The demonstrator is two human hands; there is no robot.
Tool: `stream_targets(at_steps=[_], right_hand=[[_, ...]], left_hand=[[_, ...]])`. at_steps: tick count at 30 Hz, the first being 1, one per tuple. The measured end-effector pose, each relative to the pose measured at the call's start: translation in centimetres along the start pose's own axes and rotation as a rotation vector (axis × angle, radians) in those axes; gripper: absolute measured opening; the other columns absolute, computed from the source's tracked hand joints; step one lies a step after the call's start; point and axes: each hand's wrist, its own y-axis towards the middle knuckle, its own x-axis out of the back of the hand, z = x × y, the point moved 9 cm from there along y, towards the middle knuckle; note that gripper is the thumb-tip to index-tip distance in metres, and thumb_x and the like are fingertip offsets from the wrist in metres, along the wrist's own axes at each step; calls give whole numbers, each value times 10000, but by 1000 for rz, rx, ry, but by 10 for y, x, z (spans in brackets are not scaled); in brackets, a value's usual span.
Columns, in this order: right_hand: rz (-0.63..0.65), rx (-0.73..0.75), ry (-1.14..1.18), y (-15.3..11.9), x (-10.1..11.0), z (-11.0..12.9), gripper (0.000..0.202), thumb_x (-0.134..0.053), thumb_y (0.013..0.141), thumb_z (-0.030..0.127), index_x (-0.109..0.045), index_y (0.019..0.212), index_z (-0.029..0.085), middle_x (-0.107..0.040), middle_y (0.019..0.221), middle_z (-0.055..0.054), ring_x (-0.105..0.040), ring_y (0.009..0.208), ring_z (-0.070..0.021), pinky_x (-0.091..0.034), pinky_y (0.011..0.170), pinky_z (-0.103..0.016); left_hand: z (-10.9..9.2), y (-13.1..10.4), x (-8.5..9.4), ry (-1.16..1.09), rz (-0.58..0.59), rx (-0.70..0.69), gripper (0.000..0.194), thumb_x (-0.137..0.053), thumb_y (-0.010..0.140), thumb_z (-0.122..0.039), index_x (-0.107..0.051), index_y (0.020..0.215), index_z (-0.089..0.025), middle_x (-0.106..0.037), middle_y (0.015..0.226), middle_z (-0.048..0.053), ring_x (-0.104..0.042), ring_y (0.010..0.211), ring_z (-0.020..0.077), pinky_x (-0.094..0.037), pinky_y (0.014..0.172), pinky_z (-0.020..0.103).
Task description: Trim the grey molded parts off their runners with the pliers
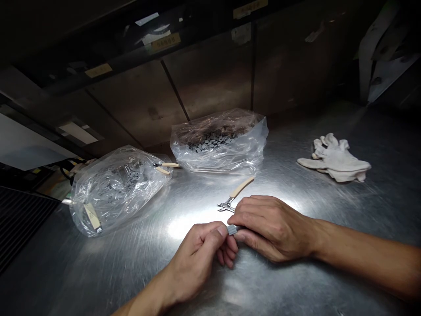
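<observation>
My left hand [205,248] pinches a small grey ribbed piece [232,230] between thumb and fingers. From the other side my right hand [274,226] closes its thumb and fingertips on the same piece, whose right end is partly hidden. Just behind the right hand lie nippers [227,205] with a cream handle showing; their other handle is covered by that hand. A clear plastic bag [226,160] beyond them holds many small grey pieces [213,141]. Another clear bag [112,197], at the left, has fewer grey pieces in it.
A second tool with cream handles [167,166] lies at the edge of the left bag. White work gloves [338,160] rest on the metal table [329,281] at the right. Metal panels [210,79] stand along the back, and a dark slatted grille [19,224] sits far left.
</observation>
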Motion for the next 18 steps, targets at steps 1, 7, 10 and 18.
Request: stream_targets(at_steps=[1,7,10,18], right_hand=[[-1,3,-2,0,0,0,193,-484,995,213,-629,1060,103,-641,802,-73,-596,743,-211,-477,674,-349],[1,9,-8,0,0,2,205,-464,1002,219,-628,1058,110,-636,792,-70,-587,727,-208,-482,665,-351],[2,10,-9,0,-1,2,209,-456,1004,222,-626,1057,112,-630,788,-67,-582,723,-208,-479,661,-352],[4,11,-1,0,-1,1,202,-476,1001,214,-632,1056,98,-626,801,-71,-574,735,-205,-466,670,-344]], left_hand=[[0,0,0,3,0,-1,464,-441,1000,-445,-663,752,-122,-637,661,50,-602,613,149,-461,623,268],[0,0,0,13,6,-5,444,-443,993,-421,-664,746,-126,-636,659,51,-598,610,151,-458,619,270],[1,0,0,6,5,-4,442,-437,998,-411,-665,748,-126,-636,660,49,-596,611,148,-456,618,267],[1,-1,1,2,6,-19,471,-442,1006,-454,-669,757,-126,-638,667,50,-603,620,151,-464,626,269]])
